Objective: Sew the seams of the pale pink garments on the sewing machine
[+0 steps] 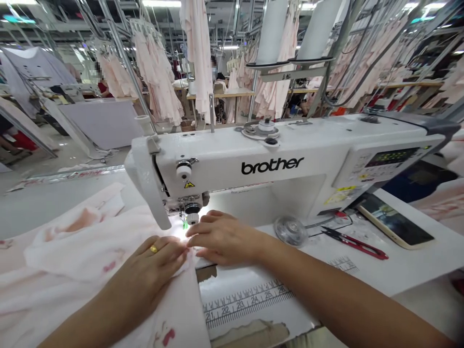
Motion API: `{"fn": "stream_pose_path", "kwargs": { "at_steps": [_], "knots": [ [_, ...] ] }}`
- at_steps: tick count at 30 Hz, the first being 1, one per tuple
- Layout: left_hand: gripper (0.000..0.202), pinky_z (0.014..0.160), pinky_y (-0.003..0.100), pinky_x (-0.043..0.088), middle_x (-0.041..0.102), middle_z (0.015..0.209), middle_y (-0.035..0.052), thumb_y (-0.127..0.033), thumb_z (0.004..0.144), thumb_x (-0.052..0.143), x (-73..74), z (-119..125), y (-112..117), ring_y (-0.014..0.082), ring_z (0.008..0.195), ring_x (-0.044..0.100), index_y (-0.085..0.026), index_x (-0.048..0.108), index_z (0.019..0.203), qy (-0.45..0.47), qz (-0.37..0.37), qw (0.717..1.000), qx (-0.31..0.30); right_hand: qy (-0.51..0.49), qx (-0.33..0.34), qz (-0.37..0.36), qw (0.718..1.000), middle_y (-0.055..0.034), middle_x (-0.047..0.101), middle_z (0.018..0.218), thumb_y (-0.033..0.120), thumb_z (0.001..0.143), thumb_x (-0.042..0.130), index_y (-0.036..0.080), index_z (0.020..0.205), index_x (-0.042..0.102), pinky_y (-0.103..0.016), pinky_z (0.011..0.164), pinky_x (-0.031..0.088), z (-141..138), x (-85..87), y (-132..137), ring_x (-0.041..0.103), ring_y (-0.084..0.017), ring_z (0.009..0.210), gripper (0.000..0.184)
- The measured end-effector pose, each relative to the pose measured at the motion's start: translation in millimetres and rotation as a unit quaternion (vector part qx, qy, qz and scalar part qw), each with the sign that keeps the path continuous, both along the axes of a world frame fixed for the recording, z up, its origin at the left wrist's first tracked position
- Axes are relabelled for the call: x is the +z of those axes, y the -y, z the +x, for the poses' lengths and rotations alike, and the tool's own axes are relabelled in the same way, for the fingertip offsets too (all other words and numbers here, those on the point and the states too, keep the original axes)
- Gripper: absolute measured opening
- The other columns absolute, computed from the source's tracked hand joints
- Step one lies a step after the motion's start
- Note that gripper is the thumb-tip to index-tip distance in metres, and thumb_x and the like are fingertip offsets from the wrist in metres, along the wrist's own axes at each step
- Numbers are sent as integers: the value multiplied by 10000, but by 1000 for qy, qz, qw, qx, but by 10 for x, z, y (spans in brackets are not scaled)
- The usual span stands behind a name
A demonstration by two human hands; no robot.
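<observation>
A white brother sewing machine [232, 154] stands before me, its lamp shining on the needle area. Pale pink fabric [83, 261] with small red prints spreads over the left side of the table and runs under the presser foot area. My left hand [157, 263], with a gold ring, rests on this fabric, fingers together and gripping its edge just in front of the needle. Close beside it, my right hand [221, 239] has bent fingers pinching the same edge. The fingertips of both hands nearly meet, and they partly hide the fabric edge and the presser foot.
Right of the machine bed lie a clear round bobbin case [290, 230], red-handled thread snips [357, 243] and a phone [397, 222]. A printed ruler [246, 304] runs along the table front. Thread cones [270, 34] stand above; pink garments [155, 72] hang behind.
</observation>
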State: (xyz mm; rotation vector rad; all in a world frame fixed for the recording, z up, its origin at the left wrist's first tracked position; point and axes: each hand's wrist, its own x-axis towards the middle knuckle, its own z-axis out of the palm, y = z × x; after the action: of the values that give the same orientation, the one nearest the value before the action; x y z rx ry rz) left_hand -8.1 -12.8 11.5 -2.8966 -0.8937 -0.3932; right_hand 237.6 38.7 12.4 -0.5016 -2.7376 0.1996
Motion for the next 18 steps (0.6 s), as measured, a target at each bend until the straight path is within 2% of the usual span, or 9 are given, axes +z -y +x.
{"fn": "stream_pose_path", "kwargs": {
  "at_steps": [2, 4, 8, 13, 18],
  "knots": [
    [366, 878, 358, 486, 653, 1152, 73, -45, 889, 414, -8, -7, 38, 220, 1013, 576, -187, 611, 1162, -5, 5, 1000, -4, -1, 9, -25, 1000, 2, 652, 1198, 229, 955, 583, 198, 1122, 641, -295, 987, 327, -4, 4, 12, 544, -154, 1043, 179],
    [397, 895, 367, 490, 643, 1198, 70, -53, 882, 424, -44, -24, 75, 231, 1046, 575, -200, 590, 1212, -12, 6, 1000, -1, 8, 13, -40, 999, 6, 685, 1113, 224, 956, 579, 200, 1069, 664, -301, 970, 330, -6, 9, 23, 559, -154, 993, 142],
    [420, 920, 392, 493, 641, 1223, 71, -49, 880, 401, -127, -40, 74, 244, 1078, 584, -219, 589, 1215, 7, 2, 1000, 31, 15, 0, -36, 999, -1, 701, 1020, 223, 968, 561, 202, 1019, 676, -314, 953, 316, -24, 8, 35, 544, -161, 950, 128],
    [412, 895, 396, 521, 656, 1210, 99, -61, 883, 394, -60, -13, -137, 243, 1059, 628, -198, 603, 1210, 10, -17, 999, 43, 25, -68, 15, 997, -30, 667, 1065, 267, 1011, 485, 186, 987, 653, -348, 978, 286, -86, -52, 26, 486, -189, 991, 188],
    [361, 830, 371, 542, 675, 1156, 101, -105, 925, 376, -3, -15, -287, 240, 1034, 647, -197, 630, 1164, 8, -42, 997, 61, 20, -111, 22, 993, -64, 620, 1091, 338, 998, 514, 187, 1097, 625, -348, 966, 307, -93, -98, 1, 464, -202, 1014, 211]
  ]
}}
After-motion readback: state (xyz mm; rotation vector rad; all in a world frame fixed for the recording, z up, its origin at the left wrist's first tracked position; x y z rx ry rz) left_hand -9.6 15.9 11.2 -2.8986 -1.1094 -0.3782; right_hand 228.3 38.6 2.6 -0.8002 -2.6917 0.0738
